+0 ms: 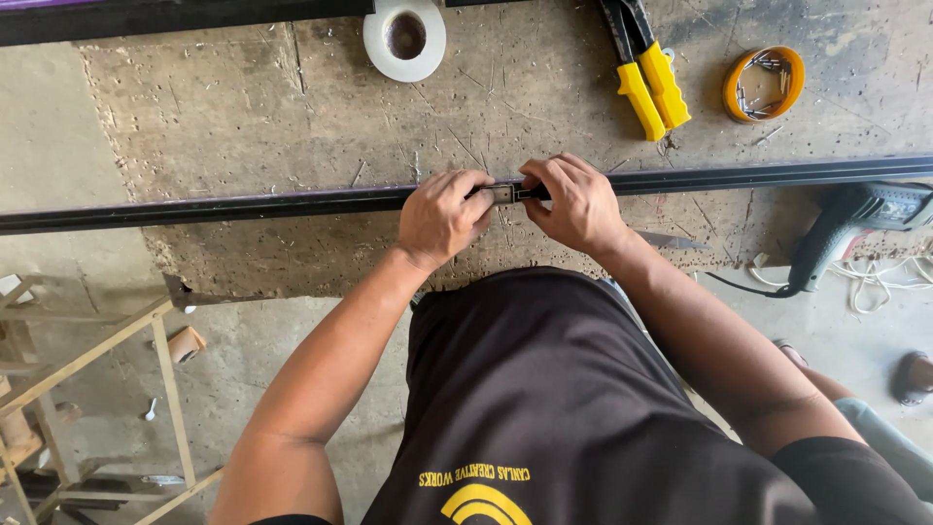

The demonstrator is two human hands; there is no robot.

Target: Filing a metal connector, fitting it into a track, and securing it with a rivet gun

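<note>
1. The left hand (442, 216) and right hand (575, 202) both pinch a small metal piece (503, 193) sitting on the long dark rail (292, 203).
2. The rail's long axis runs left-right across the tabletop (243, 107), directly beneath both hands.
3. Beyond it, an orange round container (731, 89) holds small screws (756, 95).

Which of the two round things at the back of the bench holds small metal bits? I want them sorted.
The orange ring-shaped lid at the right, with small metal pieces inside. The white tape roll, left of the yellow-handled tool, shows only a dark hollow core.
</note>
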